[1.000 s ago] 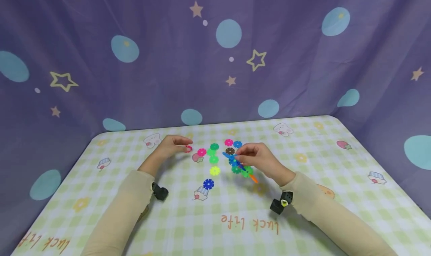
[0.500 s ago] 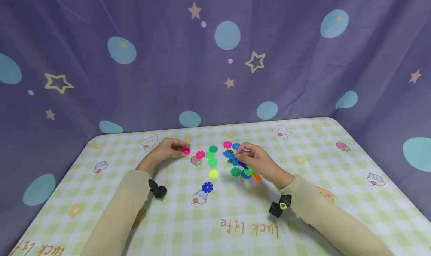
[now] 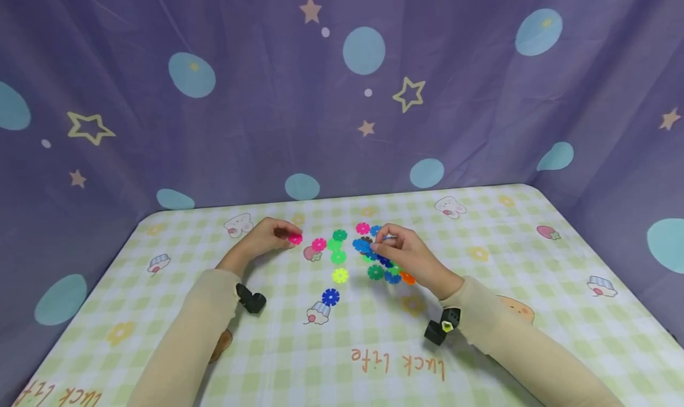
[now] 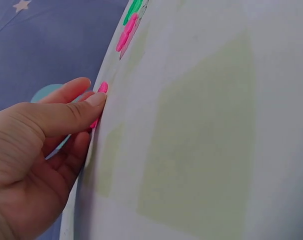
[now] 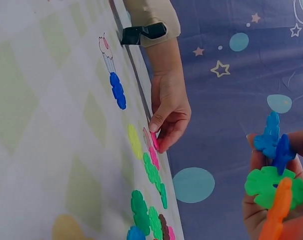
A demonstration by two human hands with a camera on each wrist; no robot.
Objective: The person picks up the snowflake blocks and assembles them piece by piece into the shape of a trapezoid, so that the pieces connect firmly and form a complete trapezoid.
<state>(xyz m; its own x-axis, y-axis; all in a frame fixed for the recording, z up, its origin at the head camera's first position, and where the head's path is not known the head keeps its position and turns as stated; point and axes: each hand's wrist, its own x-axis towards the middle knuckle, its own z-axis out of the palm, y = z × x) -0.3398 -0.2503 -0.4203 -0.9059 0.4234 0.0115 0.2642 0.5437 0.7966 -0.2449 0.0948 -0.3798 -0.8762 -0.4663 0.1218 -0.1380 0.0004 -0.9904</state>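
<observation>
With thumb and fingers my left hand [image 3: 265, 237] pinches a pink snowflake disc [image 3: 295, 239] at the tabletop; the left wrist view shows the disc's edge [image 4: 103, 87] past the thumb. My right hand [image 3: 410, 252] holds a chain of joined snowflake discs above the table. In the right wrist view this chain has a light blue disc [image 5: 266, 142], a dark blue disc [image 5: 282, 154], a green disc [image 5: 261, 187] and an orange disc [image 5: 277, 212]. Another pink disc [image 3: 319, 244] lies just right of my left hand. Part of the chain is hidden behind my right fingers.
Between the hands lie green discs [image 3: 338, 256], a yellow disc [image 3: 340, 275] and a dark blue disc [image 3: 331, 297]. Farther back is a pink disc [image 3: 363, 228]; a dark green disc [image 3: 376, 272] lies below the chain. A checked cloth [image 3: 299, 371] covers the table, with a purple curtain [image 3: 267, 128] behind.
My right hand has turned the chain, so its light blue end now shows more of its face. The left hand has shifted slightly leftward with the pink disc, which now lies flatter to view.
</observation>
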